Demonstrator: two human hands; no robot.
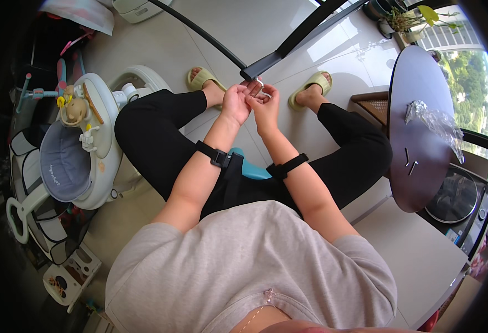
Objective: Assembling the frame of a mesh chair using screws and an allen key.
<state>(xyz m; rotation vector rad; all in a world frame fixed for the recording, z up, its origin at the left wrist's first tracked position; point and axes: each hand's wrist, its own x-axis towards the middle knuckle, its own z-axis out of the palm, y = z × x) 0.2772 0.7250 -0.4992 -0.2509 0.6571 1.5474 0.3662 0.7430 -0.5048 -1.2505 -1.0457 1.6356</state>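
My two hands meet between my knees, just below the end of a black frame bar (261,65). My left hand (236,103) is turned palm up, its fingers curled and partly hidden beneath the bar's end. My right hand (265,106) is closed, fingertips bent in against the left hand. A small silvery curved piece (260,83) shows at the right fingertips, right beside the bar's end; its kind is too small to make out. On the dark oval table (421,72) at right lie two small bent metal pieces, one of them a dark rod (406,157).
Crumpled clear plastic (434,123) lies on the oval table. A baby walker (94,144) stands close to my left leg. A turntable (451,195) sits at the right, potted plants (396,22) at the far right. A thin curved black rod (205,39) joins the bar's end.
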